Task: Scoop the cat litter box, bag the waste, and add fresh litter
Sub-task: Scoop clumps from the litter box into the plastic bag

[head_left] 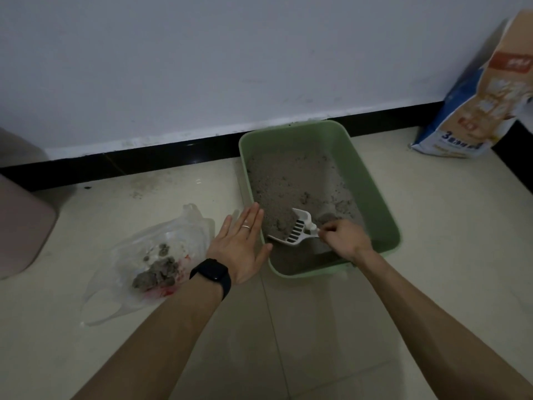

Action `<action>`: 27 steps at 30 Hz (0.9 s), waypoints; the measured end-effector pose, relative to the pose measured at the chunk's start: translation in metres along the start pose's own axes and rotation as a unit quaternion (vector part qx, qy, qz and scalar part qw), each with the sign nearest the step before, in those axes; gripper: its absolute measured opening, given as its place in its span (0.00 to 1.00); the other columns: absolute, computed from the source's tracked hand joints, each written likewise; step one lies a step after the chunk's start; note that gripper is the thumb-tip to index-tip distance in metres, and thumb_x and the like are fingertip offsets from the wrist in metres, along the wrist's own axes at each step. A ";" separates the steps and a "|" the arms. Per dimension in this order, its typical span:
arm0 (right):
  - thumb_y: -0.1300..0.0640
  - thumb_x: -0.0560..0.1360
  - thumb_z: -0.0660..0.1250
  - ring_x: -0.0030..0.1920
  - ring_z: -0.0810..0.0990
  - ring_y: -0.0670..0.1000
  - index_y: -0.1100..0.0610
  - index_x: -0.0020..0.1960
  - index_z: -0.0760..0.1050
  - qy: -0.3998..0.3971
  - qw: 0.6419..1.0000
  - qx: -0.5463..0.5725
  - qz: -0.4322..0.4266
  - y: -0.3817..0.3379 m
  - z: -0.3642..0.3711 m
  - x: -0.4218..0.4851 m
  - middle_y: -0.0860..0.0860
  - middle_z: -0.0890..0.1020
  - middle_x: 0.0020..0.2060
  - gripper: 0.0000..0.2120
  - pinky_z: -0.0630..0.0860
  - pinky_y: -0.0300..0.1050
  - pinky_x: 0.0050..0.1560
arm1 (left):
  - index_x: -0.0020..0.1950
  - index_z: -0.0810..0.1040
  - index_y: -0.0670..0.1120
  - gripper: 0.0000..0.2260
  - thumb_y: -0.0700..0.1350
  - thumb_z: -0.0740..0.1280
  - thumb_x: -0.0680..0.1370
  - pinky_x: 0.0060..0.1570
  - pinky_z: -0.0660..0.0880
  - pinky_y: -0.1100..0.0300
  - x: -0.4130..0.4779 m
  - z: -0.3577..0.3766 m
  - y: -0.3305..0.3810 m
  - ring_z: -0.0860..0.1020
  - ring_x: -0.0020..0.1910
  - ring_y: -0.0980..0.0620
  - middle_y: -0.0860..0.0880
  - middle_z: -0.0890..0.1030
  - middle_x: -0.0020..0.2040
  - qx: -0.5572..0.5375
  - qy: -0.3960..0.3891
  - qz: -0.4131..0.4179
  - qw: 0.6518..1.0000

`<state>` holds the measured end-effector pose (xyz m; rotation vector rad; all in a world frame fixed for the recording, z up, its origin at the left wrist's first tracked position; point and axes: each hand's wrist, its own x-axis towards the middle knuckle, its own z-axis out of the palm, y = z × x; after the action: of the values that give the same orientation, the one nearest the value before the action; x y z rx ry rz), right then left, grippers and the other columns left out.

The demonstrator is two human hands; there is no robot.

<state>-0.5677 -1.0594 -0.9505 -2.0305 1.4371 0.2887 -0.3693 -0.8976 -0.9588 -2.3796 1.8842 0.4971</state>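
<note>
A green litter box (pixel 372 180) sits on the tiled floor by the wall, with grey-brown litter (pixel 288 180) inside. My right hand (pixel 344 239) grips the handle of a white slotted scoop (pixel 297 230) whose blade lies in the litter at the box's near left corner. My left hand (pixel 245 243) is flat with straight fingers against the box's left rim, a ring on one finger and a black watch on the wrist. To the left, a clear plastic bag (pixel 150 255) lies on the floor holding grey clumps of waste (pixel 157 274).
A blue and tan sack of litter (pixel 473 111) leans against the wall at the far right. A pinkish-brown bin or stool (pixel 20 223) stands at the left edge. A black skirting (pixel 144 160) runs along the white wall. Loose grit dots the floor near the skirting.
</note>
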 end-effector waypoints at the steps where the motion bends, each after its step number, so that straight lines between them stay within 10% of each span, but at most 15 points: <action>1: 0.49 0.75 0.63 0.41 0.79 0.50 0.43 0.42 0.79 0.010 1.000 0.007 -0.006 0.001 -0.002 -0.004 0.45 0.82 0.39 0.08 0.70 0.42 0.38 | 0.78 0.30 0.48 0.33 0.63 0.41 0.81 0.75 0.35 0.51 0.000 0.000 0.002 0.34 0.77 0.55 0.52 0.30 0.77 0.001 -0.002 -0.008 1.000; 11: 0.52 0.76 0.68 0.32 0.75 0.46 0.48 0.37 0.80 0.163 0.956 0.245 -0.013 0.015 0.005 -0.059 0.41 0.77 0.27 0.09 0.76 0.47 0.42 | 0.78 0.31 0.47 0.33 0.63 0.39 0.81 0.76 0.39 0.46 0.001 -0.001 0.001 0.34 0.77 0.53 0.50 0.31 0.78 0.031 -0.020 -0.004 0.999; 27: 0.50 0.76 0.67 0.40 0.83 0.52 0.51 0.46 0.83 0.221 0.942 0.250 0.040 0.021 0.029 -0.084 0.47 0.84 0.37 0.08 0.79 0.49 0.50 | 0.79 0.33 0.46 0.33 0.63 0.41 0.82 0.76 0.38 0.45 -0.002 -0.010 -0.001 0.36 0.78 0.52 0.50 0.33 0.79 0.023 -0.034 0.004 0.999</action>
<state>-0.6143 -0.9821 -0.9377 -1.6714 1.6505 -0.4902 -0.3663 -0.8983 -0.9491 -2.2976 1.8563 0.5212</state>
